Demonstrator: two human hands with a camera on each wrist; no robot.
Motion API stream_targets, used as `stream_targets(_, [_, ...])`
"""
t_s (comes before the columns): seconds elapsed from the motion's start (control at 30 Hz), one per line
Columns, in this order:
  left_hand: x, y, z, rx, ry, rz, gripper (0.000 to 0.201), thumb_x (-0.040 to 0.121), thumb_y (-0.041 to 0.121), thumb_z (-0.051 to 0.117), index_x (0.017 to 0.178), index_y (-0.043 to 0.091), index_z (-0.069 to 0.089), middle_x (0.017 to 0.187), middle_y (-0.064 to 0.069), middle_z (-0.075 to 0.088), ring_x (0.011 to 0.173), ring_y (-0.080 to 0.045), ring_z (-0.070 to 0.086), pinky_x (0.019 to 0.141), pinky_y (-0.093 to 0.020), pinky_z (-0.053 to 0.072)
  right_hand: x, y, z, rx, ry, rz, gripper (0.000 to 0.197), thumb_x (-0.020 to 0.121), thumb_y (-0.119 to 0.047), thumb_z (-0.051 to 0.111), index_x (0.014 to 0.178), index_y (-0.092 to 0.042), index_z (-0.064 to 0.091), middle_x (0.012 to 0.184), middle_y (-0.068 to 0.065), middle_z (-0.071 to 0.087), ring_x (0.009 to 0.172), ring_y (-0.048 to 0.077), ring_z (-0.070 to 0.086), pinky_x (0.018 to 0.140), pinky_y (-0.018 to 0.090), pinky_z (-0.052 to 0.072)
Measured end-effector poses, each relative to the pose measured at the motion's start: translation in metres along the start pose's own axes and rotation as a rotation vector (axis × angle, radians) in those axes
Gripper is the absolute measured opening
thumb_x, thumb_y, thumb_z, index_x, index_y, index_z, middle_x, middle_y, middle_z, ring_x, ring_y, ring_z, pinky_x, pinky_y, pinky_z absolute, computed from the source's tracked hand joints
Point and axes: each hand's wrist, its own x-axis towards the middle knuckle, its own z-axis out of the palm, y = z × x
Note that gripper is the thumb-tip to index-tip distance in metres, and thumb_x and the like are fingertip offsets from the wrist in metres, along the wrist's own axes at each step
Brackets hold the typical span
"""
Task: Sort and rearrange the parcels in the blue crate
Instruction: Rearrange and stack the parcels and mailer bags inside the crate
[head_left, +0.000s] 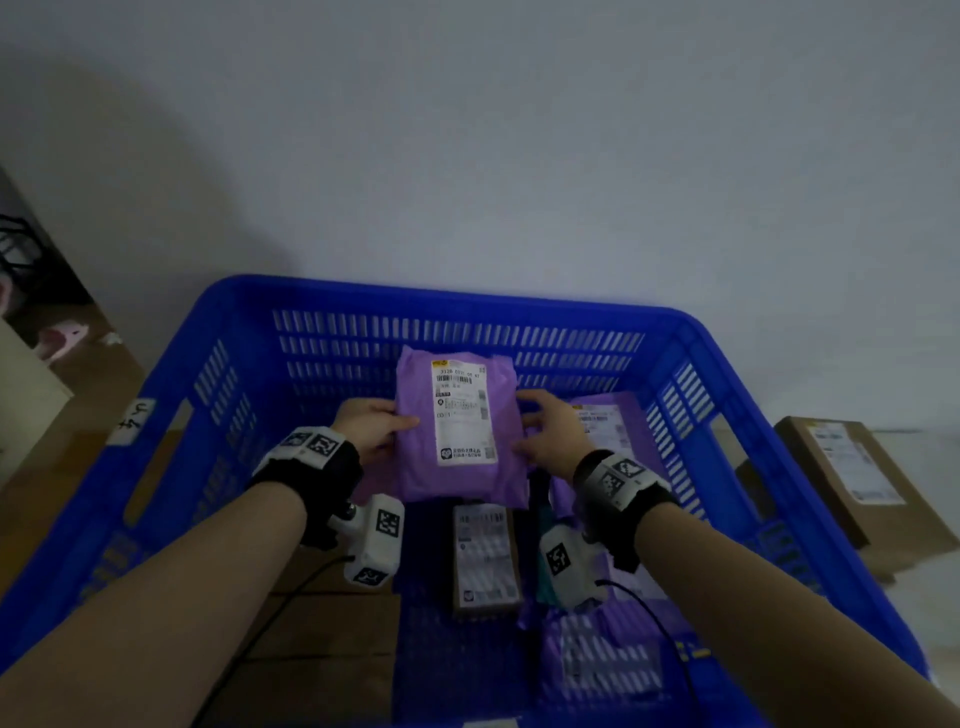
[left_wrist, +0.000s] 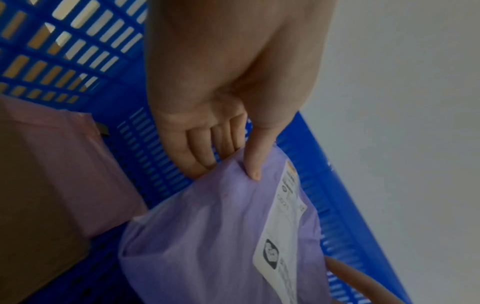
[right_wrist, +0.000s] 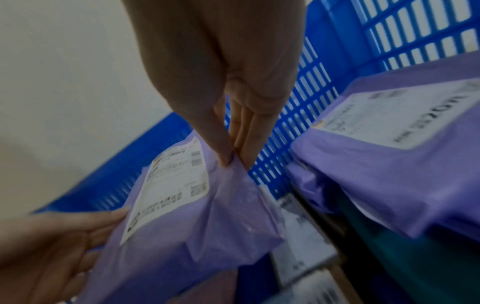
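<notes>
a plain pale wall (head_left: 519, 156) backs a dim sorting corner where a blue crate (head_left: 171, 374) sits with cardboard around it. nearest the person, a small labelled box (head_left: 485, 558) and a purple bag (head_left: 608, 660) lie on the crate floor. above them, the left hand (head_left: 371, 428) and right hand (head_left: 550, 434) hold a purple mailer (head_left: 457, 426) between them, label up. each thumb presses on top with the fingers beneath, pinching the side edges. its long axis runs away from the person toward the far wall of the crate. both hands appear equally near. farther right, another purple parcel (head_left: 613, 421) rests against the crate's side. the mailer looks clear of the floor.
</notes>
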Motion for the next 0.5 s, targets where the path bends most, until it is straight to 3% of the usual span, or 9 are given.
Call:
stream_targets(0.1, [0.017, -0.027, 0.013, 0.007, 0.013, -0.104, 0.027, 0.079, -0.005, 0.067, 0.106, -0.003, 0.067, 0.104, -0.020, 0.069, 0.092, -0.031, 0.066, 0.088, -0.044, 0.053, 0.004, 0.024, 0.013, -0.160, -0.051, 0.059, 0.059, 0.078, 0.006, 0.058, 0.132, -0.013, 0.046, 0.089, 0.004, 0.058, 0.087, 0.022, 0.057, 0.072, 0.030, 0.049])
stream_targets(0.2, [0.044, -0.051, 0.024, 0.018, 0.021, -0.165, 0.021, 0.076, -0.009, 0.064, 0.089, 0.006, 0.070, 0.108, -0.023, 0.068, 0.099, -0.037, 0.066, 0.091, -0.056, 0.051, 0.011, 0.040, 0.023, -0.291, -0.098, 0.073, 0.054, 0.085, -0.005, 0.053, 0.137, -0.014, 0.040, 0.116, 0.018, 0.060, 0.108, 0.034, 0.059, 0.090, 0.040, 0.049])
stream_targets(0.37, [0.054, -0.059, 0.047, 0.109, 0.011, -0.235, 0.039, 0.083, -0.008, 0.056, 0.120, 0.003, 0.059, 0.118, -0.016, 0.063, 0.111, -0.032, 0.059, 0.098, -0.043, 0.047, 0.017, 0.054, 0.041, -0.531, -0.205, 0.028, 0.064, 0.091, -0.016, 0.051, 0.148, -0.013, 0.022, 0.141, 0.023, 0.036, 0.120, 0.040, 0.050, 0.100, 0.043, 0.043])
stream_targets(0.43, [0.060, -0.062, 0.052, 0.122, 0.006, -0.252, 0.040, 0.085, -0.008, 0.056, 0.123, 0.003, 0.057, 0.124, -0.017, 0.062, 0.106, -0.028, 0.058, 0.097, -0.041, 0.046, 0.016, 0.058, 0.046, -0.612, -0.217, 0.014, 0.068, 0.091, -0.010, 0.049, 0.150, -0.016, 0.016, 0.152, 0.021, 0.018, 0.129, 0.041, 0.041, 0.102, 0.045, 0.041])
stream_targets(0.5, [0.065, -0.065, 0.056, 0.137, 0.004, -0.266, 0.039, 0.086, -0.007, 0.056, 0.124, 0.003, 0.056, 0.127, -0.017, 0.060, 0.107, -0.029, 0.057, 0.094, -0.040, 0.046, 0.012, 0.057, 0.050, -0.721, -0.201, -0.059, 0.060, 0.093, -0.007, 0.045, 0.148, -0.013, 0.022, 0.156, 0.020, 0.006, 0.135, 0.039, 0.033, 0.104, 0.047, 0.039])
